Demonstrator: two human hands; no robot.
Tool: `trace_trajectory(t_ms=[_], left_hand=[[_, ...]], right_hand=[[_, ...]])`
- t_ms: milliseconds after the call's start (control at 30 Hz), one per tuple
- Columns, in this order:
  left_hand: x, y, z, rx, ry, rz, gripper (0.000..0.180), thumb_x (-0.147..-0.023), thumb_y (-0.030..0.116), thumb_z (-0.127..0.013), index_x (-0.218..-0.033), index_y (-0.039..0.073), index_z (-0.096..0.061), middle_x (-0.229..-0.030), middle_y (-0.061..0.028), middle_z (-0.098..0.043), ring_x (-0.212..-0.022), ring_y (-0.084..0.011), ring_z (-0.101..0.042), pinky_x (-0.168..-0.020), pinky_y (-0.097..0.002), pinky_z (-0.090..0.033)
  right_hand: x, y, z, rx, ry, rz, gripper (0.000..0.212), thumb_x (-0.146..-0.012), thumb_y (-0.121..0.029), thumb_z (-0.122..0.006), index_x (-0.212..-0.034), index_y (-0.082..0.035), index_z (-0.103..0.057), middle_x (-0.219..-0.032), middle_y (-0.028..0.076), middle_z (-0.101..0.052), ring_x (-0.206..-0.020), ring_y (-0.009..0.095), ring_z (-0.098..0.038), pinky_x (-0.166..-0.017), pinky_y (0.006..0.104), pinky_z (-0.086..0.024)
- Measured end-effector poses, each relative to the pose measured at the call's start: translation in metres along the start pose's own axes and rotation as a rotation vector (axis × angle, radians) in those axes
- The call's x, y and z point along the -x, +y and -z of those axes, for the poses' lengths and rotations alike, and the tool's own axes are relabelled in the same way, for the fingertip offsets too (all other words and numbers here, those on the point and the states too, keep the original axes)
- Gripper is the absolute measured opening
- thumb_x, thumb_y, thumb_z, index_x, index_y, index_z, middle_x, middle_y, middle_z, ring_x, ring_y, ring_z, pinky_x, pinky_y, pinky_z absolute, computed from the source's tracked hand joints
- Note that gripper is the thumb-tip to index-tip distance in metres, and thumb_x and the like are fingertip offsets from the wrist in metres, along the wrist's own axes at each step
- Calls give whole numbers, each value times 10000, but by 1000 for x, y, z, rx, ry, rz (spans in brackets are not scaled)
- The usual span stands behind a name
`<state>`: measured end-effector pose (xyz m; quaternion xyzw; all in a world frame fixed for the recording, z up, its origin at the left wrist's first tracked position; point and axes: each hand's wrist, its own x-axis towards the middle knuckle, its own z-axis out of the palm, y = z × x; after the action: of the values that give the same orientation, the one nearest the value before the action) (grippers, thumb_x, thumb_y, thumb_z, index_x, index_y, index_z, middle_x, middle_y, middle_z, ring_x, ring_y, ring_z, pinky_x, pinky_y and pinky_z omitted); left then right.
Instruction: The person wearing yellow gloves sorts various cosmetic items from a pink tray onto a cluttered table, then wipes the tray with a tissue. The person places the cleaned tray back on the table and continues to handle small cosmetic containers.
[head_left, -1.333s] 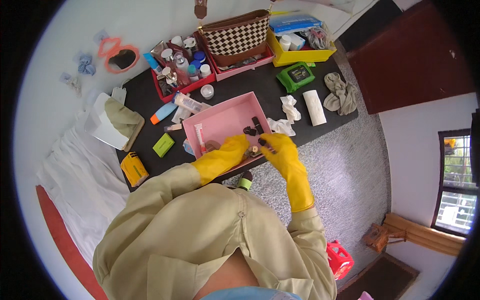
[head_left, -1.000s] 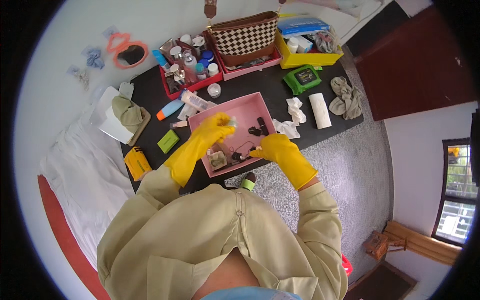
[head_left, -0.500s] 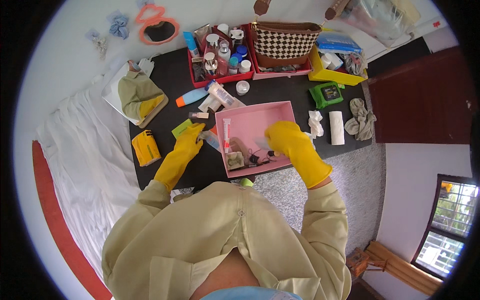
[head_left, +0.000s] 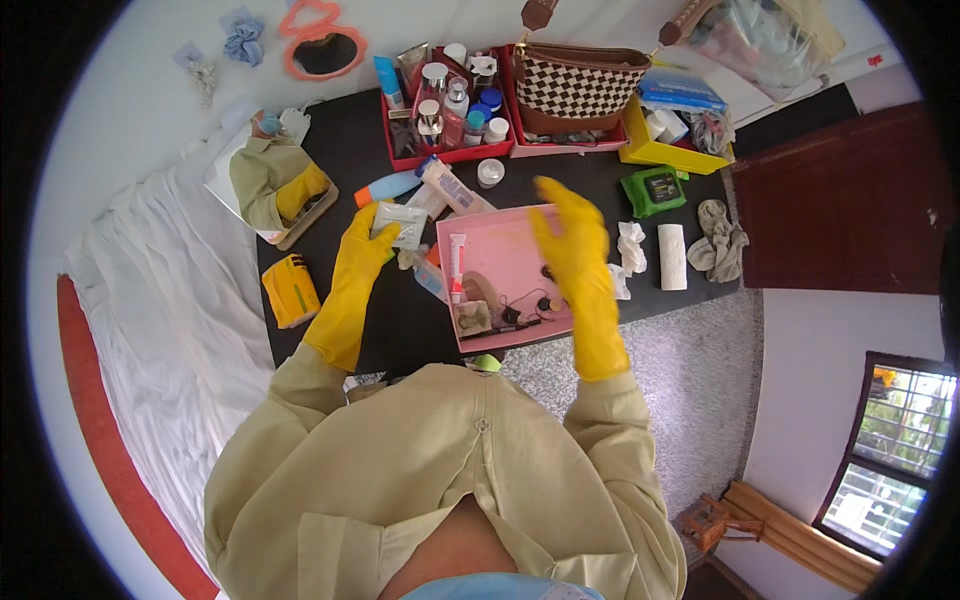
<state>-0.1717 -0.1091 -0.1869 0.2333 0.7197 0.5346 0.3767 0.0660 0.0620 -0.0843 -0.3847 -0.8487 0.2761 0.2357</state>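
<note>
Both of my hands wear yellow rubber gloves. My left hand (head_left: 357,262) grips a small flat pale packet (head_left: 401,224), raised over the left part of the black table. My right hand (head_left: 574,240) is held over the right side of a shallow pink box (head_left: 498,238), fingers stretched out and nothing in them. Inside the box lie a white and red tube (head_left: 457,266), a small pale square item (head_left: 473,317) and dark thin cords (head_left: 513,313). Beside the box, under my left hand, a clear bottle (head_left: 430,279) lies on its side.
Behind the box lie several tubes (head_left: 455,187) and a white jar (head_left: 490,173). Farther back stand a red bin (head_left: 460,157) of bottles, a checkered bag (head_left: 578,90) and a yellow bin (head_left: 668,158). Green wipes (head_left: 654,190), a white roll (head_left: 673,256) and a grey cloth (head_left: 719,241) lie right.
My left hand has lifted the pale packet off the table. My right hand has swung up and away from the box's inside, its fingers now extended.
</note>
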Motion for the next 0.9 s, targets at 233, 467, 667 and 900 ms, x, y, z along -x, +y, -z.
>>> trace_trajectory(t_ms=[233,467,667,900], left_hand=[[17,21,-13,-1015,178,-445,574,-785,192,-667,-1323,119,-477,-1283,-167,-519,-1130,-343,-526,-983,-408,-394],[58,8,-105,-1184,-617,-964,303,-674,242,-664,-933,85,-659,-950,-130,-648,-923,-318,-597,-780,-432,-454],[54,-12,-153,-1326,-781,-928,124,-662,205,-671,-674,82,-658,-689,-133,-639,-695,-327,-623,-615,-428,-488],[94,76,-146,-667,-586,-270,145,-760,146,-662,-831,50,-579,-673,-68,-594,-613,-173,-569,-570,-322,-451]], right_hand=[[115,108,32,-9,-178,-596,394,-824,-249,-635,-1142,-18,-606,-984,175,-664,-893,304,-628,-781,371,-478],[154,124,20,-120,46,-622,268,-832,-167,-574,-1049,-27,-648,-852,180,-663,-785,314,-633,-704,382,-481],[197,109,55,39,284,-516,237,-843,-115,-568,-1050,-36,-654,-841,183,-664,-777,279,-656,-693,362,-493],[258,167,21,8,345,-626,227,-825,-208,-580,-1013,-118,-670,-800,169,-658,-753,362,-635,-672,433,-498]])
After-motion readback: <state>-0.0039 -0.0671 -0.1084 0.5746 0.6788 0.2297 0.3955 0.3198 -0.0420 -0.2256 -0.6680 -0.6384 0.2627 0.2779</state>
